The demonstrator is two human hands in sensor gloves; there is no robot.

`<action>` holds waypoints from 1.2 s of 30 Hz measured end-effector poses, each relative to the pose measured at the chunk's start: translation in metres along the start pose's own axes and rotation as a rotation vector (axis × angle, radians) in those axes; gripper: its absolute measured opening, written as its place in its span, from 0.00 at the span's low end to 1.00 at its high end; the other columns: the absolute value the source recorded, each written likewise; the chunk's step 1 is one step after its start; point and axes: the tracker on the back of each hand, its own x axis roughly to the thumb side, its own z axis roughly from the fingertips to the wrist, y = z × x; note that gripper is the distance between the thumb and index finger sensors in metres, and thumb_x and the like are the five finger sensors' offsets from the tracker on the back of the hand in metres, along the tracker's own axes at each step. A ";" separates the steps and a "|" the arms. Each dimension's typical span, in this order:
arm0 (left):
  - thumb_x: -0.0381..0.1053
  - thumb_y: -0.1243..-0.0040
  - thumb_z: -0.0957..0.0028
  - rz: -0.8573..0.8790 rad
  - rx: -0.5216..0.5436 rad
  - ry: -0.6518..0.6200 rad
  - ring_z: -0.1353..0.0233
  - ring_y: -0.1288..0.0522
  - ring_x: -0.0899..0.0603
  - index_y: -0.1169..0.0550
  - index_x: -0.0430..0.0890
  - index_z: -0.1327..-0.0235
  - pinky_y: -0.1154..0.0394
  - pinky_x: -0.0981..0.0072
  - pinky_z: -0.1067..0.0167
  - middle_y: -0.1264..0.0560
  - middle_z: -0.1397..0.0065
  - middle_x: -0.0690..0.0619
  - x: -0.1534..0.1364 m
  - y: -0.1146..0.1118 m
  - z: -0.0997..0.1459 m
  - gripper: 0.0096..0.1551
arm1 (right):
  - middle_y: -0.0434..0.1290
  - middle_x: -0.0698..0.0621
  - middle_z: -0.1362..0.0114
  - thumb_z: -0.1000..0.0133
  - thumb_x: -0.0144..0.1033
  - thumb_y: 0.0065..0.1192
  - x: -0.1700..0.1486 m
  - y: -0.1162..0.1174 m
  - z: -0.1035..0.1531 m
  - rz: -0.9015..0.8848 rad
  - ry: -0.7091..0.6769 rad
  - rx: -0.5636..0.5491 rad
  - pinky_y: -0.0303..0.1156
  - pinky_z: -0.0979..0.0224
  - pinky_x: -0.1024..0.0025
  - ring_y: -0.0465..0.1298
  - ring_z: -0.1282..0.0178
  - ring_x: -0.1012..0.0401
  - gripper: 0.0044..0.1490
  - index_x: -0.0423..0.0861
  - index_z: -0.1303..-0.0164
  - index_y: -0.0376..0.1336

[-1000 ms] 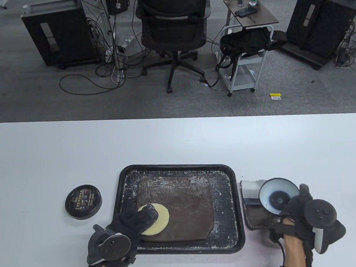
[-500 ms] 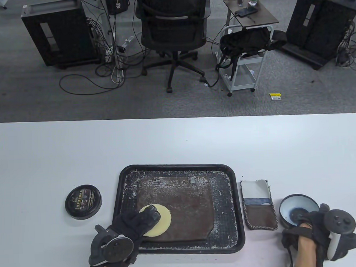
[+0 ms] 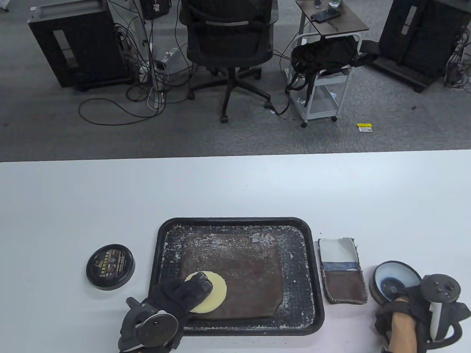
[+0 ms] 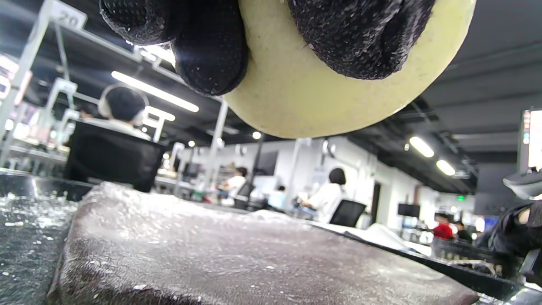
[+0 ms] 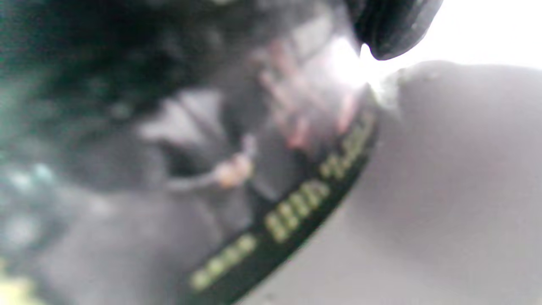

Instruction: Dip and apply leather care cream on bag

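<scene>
A flat brown leather bag [image 3: 243, 269] lies in a black tray [image 3: 313, 259] flecked with white. My left hand [image 3: 199, 283] pinches a round yellow sponge [image 3: 215, 292] over the bag's near left corner. In the left wrist view my fingers [image 4: 211, 55] grip the sponge [image 4: 305, 97] a little above the leather bag [image 4: 254, 258]. My right hand [image 3: 400, 294] grips the open cream tin [image 3: 394, 278], white inside, low at the table's right front. The right wrist view is blurred and shows only the tin's black side [image 5: 288, 220] with yellow lettering.
The tin's black lid [image 3: 110, 266] lies left of the tray. A small brown and white pouch [image 3: 343, 271] lies between the tray and the tin. The table's front edge runs just below both hands. An office chair [image 3: 229, 40] and a cart [image 3: 324, 75] stand beyond the table.
My right hand has carried the tin from above the pouch down and to the right, close to the table. My left hand and the sponge shifted only slightly.
</scene>
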 end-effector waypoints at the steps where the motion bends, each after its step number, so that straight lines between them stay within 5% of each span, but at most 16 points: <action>1: 0.55 0.35 0.64 -0.002 -0.003 -0.001 0.40 0.22 0.46 0.26 0.67 0.41 0.26 0.58 0.44 0.25 0.29 0.65 0.000 0.000 0.000 0.32 | 0.59 0.31 0.25 0.51 0.27 0.57 0.002 -0.002 0.001 -0.011 -0.013 -0.017 0.64 0.30 0.39 0.69 0.31 0.40 0.38 0.36 0.27 0.61; 6: 0.55 0.35 0.64 -0.009 -0.012 -0.004 0.40 0.22 0.46 0.26 0.67 0.41 0.26 0.58 0.43 0.25 0.29 0.64 0.001 -0.001 -0.001 0.32 | 0.54 0.31 0.22 0.51 0.35 0.65 0.027 -0.018 0.012 0.005 -0.171 -0.101 0.59 0.28 0.34 0.62 0.27 0.35 0.42 0.33 0.27 0.60; 12: 0.55 0.35 0.64 -0.020 -0.017 -0.005 0.40 0.22 0.46 0.26 0.67 0.41 0.26 0.58 0.43 0.25 0.29 0.64 0.002 -0.002 -0.002 0.32 | 0.65 0.38 0.23 0.55 0.40 0.73 0.087 -0.034 0.056 0.049 -0.678 -0.198 0.65 0.28 0.38 0.73 0.28 0.41 0.42 0.39 0.30 0.67; 14: 0.55 0.35 0.64 -0.024 -0.021 -0.005 0.40 0.22 0.46 0.26 0.67 0.41 0.26 0.58 0.43 0.25 0.29 0.64 0.003 -0.002 -0.002 0.32 | 0.73 0.42 0.27 0.56 0.42 0.75 0.103 -0.031 0.073 0.034 -0.834 -0.144 0.71 0.30 0.44 0.80 0.35 0.49 0.38 0.43 0.35 0.71; 17: 0.55 0.35 0.64 -0.026 -0.025 -0.007 0.40 0.22 0.46 0.26 0.67 0.41 0.26 0.58 0.43 0.25 0.29 0.64 0.003 -0.002 -0.002 0.32 | 0.77 0.43 0.31 0.57 0.38 0.77 0.131 -0.011 0.111 0.008 -1.145 0.173 0.79 0.37 0.56 0.85 0.48 0.60 0.34 0.45 0.39 0.74; 25: 0.55 0.35 0.64 -0.032 -0.036 -0.007 0.39 0.22 0.46 0.26 0.67 0.41 0.26 0.58 0.43 0.25 0.29 0.64 0.004 -0.003 -0.003 0.32 | 0.81 0.49 0.36 0.54 0.26 0.68 0.166 0.038 0.192 0.267 -1.387 0.413 0.79 0.40 0.57 0.84 0.58 0.61 0.25 0.50 0.49 0.79; 36: 0.55 0.35 0.63 -0.050 -0.050 -0.006 0.39 0.22 0.46 0.26 0.67 0.41 0.26 0.57 0.43 0.25 0.29 0.64 0.009 -0.005 -0.011 0.32 | 0.80 0.43 0.36 0.54 0.22 0.63 0.166 0.084 0.221 0.519 -1.446 0.545 0.77 0.39 0.54 0.83 0.58 0.60 0.26 0.53 0.51 0.79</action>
